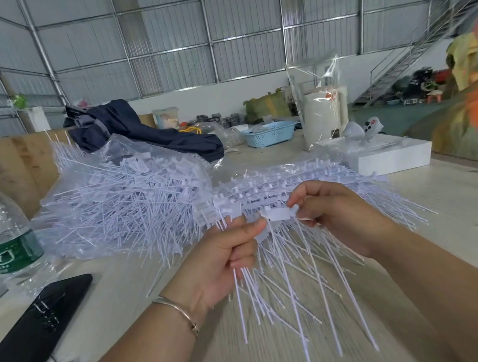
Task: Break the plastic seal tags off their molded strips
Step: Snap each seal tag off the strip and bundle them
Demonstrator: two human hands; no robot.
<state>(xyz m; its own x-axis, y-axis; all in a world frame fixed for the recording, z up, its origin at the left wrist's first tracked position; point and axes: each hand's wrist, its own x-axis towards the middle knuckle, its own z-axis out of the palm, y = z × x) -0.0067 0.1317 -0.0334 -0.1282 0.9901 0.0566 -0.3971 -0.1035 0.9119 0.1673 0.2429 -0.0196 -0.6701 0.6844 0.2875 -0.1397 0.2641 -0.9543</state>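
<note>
hands meet over the table (pixel 345 302), working one white seal tag (pixel 279 214) between them. left hand (pixel 222 258) has its fingers curled round a bundle of loose tags (pixel 260 289) whose thin tails fan down toward the table edge, and its thumb and forefinger pinch the near end of the tag head. right hand (pixel 331 212) pinches the other end of that same head between thumb and fingertips, its other fingers folded under. just behind the hands lie the molded strips (pixel 279 182), stacked in rows with their tails spraying out to the right; further left sits a plastic bag (pixel 122 192) heaped with tags.

whether the tag is already free of its strip cannot be told from this view. to break it well, i would hold close to the joint, keep the strip side steady and snap with a short twist, not a long pull, so the thin tail does not bend or stretch. the full left fist looks likely to shed tails, so emptying it into the bag soon seems wise. water bottle (pixel 3 232) and a dark phone (pixel 35 326) stand well to the left.
</note>
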